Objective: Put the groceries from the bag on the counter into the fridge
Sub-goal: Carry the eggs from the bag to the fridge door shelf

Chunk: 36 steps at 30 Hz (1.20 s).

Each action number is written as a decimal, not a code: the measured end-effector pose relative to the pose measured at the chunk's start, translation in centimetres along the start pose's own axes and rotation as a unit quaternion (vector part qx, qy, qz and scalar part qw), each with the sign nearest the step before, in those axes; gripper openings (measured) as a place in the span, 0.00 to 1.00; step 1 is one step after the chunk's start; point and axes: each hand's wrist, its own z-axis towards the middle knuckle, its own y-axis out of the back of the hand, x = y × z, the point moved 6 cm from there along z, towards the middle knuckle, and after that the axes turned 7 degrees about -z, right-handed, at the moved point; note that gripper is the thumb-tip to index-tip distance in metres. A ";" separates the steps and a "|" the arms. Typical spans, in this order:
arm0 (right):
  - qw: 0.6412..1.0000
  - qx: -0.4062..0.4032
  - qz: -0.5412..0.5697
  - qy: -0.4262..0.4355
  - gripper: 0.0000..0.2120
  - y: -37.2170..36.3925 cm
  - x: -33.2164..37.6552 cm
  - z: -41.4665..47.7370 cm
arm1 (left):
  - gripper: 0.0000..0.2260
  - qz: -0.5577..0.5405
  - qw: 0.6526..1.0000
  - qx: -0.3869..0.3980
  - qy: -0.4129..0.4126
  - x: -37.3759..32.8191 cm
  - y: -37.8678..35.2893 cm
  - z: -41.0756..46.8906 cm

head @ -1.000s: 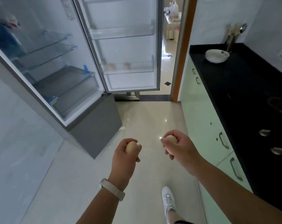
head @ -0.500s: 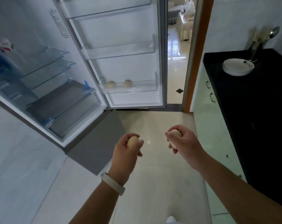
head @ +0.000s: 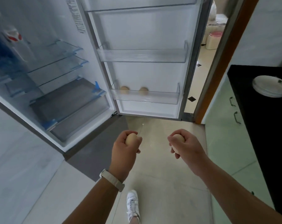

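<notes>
- Head view: left hand (head: 125, 149) grips an egg (head: 131, 138).
- Right hand (head: 185, 146) grips a second egg (head: 179, 137).
- Two more eggs (head: 143, 91) lie in the lowest door bin (head: 161, 98).

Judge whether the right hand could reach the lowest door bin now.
Probably yes: the door stands open, nothing lies between the right hand, holding an egg, and the bin, whose right part is free.

Four eggs (head: 124, 90) were there: two in the door bin (head: 145, 98) at twelve o'clock, one each in the left hand (head: 123, 151) and right hand (head: 188, 147).
</notes>
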 end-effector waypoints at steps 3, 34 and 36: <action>1.000 -0.021 -0.010 -0.006 0.05 -1.5 0.9 3.4 | 0.04 -0.008 1.000 0.027 -0.003 0.0 0.5 4.9; 0.990 -0.122 -0.028 -0.065 0.10 -4.0 6.0 24.1 | 0.13 -0.055 0.948 0.285 0.126 -0.2 -5.4 31.5; 0.991 -0.109 -0.040 -0.063 0.09 -3.2 6.1 25.7 | 0.14 -0.066 0.946 0.285 0.139 -0.5 -6.3 32.5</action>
